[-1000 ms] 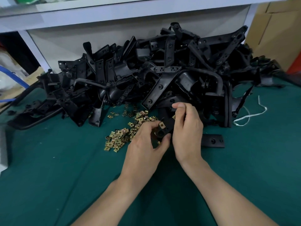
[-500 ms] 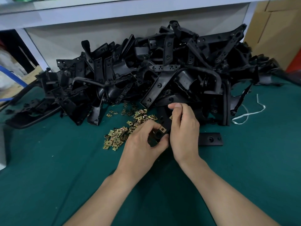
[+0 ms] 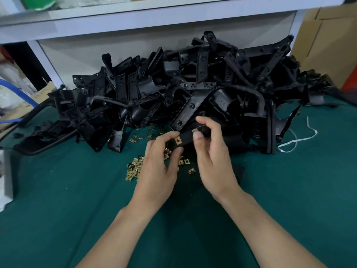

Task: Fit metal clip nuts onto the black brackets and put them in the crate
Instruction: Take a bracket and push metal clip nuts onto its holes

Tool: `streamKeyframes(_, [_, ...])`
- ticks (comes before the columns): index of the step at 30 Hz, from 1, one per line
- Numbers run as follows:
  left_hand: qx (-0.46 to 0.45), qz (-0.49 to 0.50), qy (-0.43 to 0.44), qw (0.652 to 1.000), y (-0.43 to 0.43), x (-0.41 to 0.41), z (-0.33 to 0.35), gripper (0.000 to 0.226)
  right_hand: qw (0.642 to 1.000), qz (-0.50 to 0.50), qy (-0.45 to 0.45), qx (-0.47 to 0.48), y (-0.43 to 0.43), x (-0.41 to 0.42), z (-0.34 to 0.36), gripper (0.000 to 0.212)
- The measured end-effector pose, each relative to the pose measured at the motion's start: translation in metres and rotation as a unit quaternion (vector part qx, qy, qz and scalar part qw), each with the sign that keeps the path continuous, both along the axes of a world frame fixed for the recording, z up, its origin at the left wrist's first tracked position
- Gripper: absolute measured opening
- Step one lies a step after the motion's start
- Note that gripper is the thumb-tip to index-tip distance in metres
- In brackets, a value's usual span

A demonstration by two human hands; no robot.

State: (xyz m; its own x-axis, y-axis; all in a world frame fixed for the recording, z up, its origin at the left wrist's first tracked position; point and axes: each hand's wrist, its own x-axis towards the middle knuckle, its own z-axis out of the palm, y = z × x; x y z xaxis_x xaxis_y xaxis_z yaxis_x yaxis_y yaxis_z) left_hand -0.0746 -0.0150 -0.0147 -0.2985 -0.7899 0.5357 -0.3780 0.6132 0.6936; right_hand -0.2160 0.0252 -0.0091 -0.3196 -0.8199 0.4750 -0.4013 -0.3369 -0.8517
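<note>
The green counter (image 3: 58, 209) is the biggest thing. At its back lies a big pile of black brackets (image 3: 193, 89). Just in front of the pile, both hands hold one small black bracket (image 3: 186, 139) up off the counter.

The left hand (image 3: 156, 167) has a tight grip: its thumb and fingers are curled in and pinch the bracket's left end. The right hand (image 3: 212, 157) pinches the other end the same way, with the thumb in front and the fingers behind.

Also in front of the pile, under and beside the left hand, loose clip nuts (image 3: 135, 169) lie spread out. One gold clip nut (image 3: 177, 141) sits on the bracket's left end. A bit of gold shows at the right end too, but it is too small to be sure.

I think the step in hand is pushing the clip nuts all the way onto this bracket. Next, the person likely needs to check that each nut sits over its hole, then put the bracket in the crate. No crate shows here, so a hand would have to reach off to one side.
</note>
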Motion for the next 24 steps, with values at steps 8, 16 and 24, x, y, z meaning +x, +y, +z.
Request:
streamKeyframes(8, [-0.066,-0.005,-0.004,0.998,-0.0011,0.0031,0.0033,0.030,0.989,0.034,0.144,-0.004,0.0002,-0.0074,0.0006,0.048])
streamKeyframes(16, [-0.077,0.030,0.004,0.997,-0.0004,0.0006,0.0022,0.033,0.992,0.013,0.129,0.014,-0.0010,-0.0043,0.0023,0.062])
streamKeyframes(24, [-0.050,0.033,-0.011,0.998,0.0016,-0.0012,0.0049,0.031,0.993,-0.005,0.116,0.028,-0.0019,-0.0073,0.0015,0.049])
